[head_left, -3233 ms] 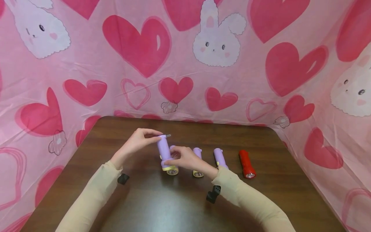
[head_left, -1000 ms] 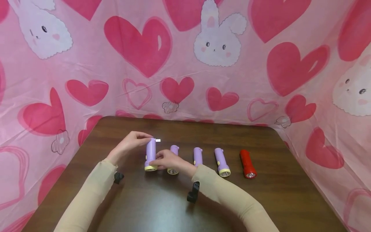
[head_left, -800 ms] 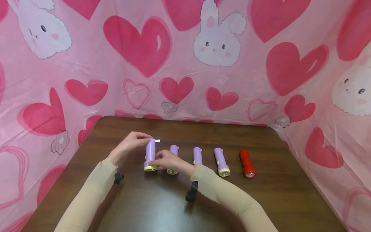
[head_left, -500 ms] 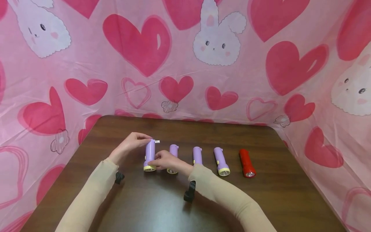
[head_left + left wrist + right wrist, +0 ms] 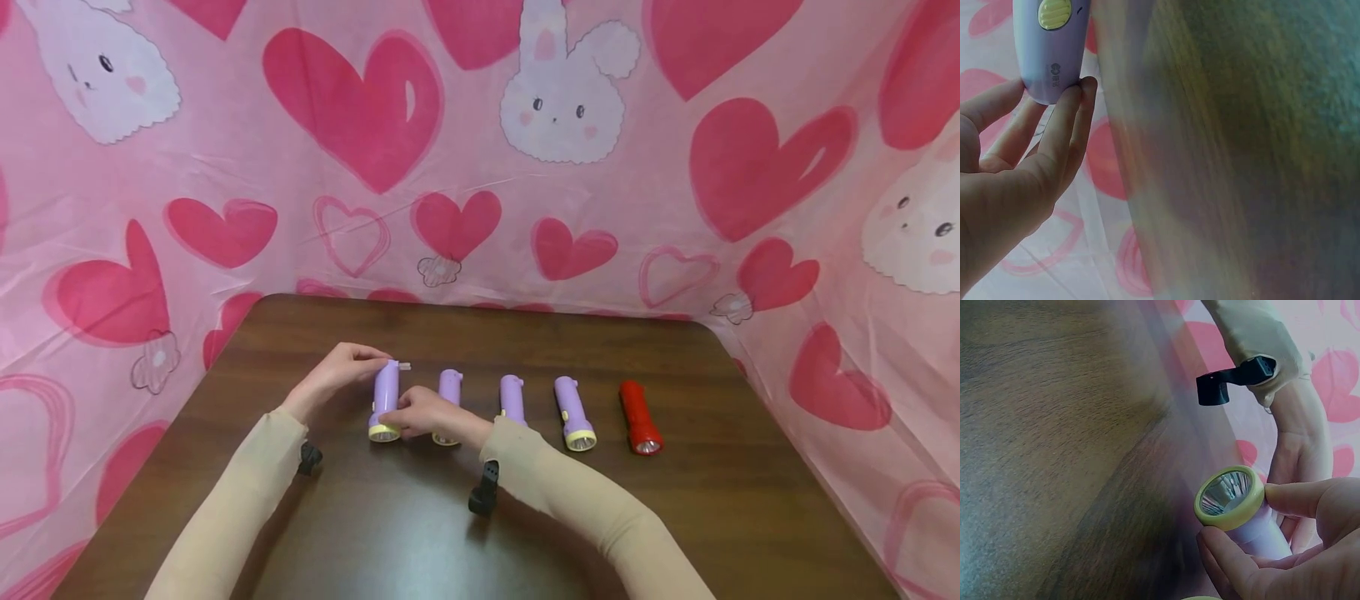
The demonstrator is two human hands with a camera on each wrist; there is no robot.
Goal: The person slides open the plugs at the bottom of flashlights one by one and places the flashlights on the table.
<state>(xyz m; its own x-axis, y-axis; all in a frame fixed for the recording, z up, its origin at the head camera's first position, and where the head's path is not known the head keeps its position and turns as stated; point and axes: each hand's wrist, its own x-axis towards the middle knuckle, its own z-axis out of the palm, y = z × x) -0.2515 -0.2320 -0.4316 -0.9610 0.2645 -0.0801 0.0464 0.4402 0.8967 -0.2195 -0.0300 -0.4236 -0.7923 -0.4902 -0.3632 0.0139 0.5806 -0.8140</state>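
Observation:
A purple flashlight with a yellow head ring is at the left end of a row of flashlights, lens toward me. My left hand grips its tail end between thumb and fingers; small metal prongs stick out there. My right hand pinches the head, and the right wrist view shows thumb and fingers on the yellow ring. A yellow switch shows on the body in the left wrist view. Just right is a second purple flashlight, partly covered by the right hand.
Further right on the brown table lie a third purple flashlight, partly behind the right sleeve, a fourth and a red flashlight. Pink heart-and-rabbit cloth hangs around the back and sides.
Both hands have carried the purple flashlight left and lowered it from in front of the second one to the row's left end. Over the last half second it shifted only slightly left.

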